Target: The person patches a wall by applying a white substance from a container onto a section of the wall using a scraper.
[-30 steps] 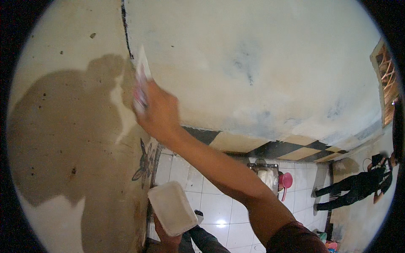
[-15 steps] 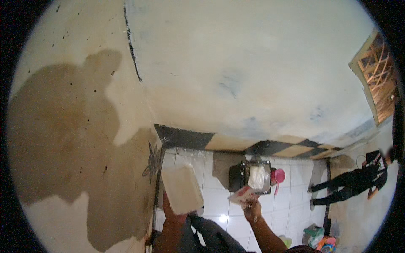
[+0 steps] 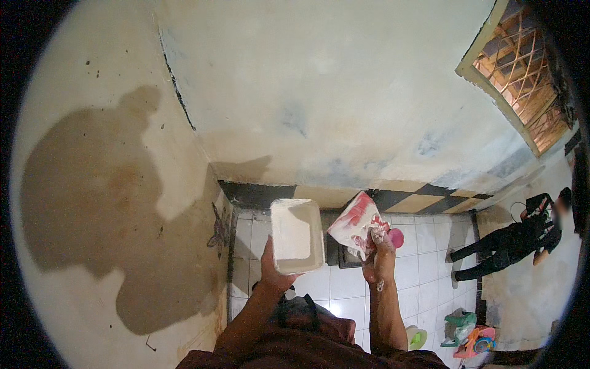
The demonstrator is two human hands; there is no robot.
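Observation:
My left hand (image 3: 275, 275) is wrapped round the lower end of a rectangular off-white tub (image 3: 316, 246), its open side facing me. Smears coat its rim, and the inside looks pale. To the right, my right hand (image 3: 382, 251) grips a flat red-and-white piece (image 3: 357, 220), like a plastic scraper or folded sheet, smeared with white paste. White paste also sticks to my fingers and wrist. The flat piece and the tub are held side by side, a small gap apart. Behind the flat piece, a black box (image 3: 332, 253) on the floor is mostly hidden.
A cream wall (image 3: 295, 147) with bluish-grey patches rises ahead, above a black-and-cream checkered strip (image 3: 418, 203). A pink dipper (image 3: 396, 238) shows past my right hand. Colourful bags (image 3: 470, 338) and a green bowl (image 3: 416, 337) lie lower right. A person (image 3: 516, 252) in black stands far right.
Both hands have risen toward the wall. The tub has moved right and up, and the flat piece has come up from in front of the black box, now covering much of it.

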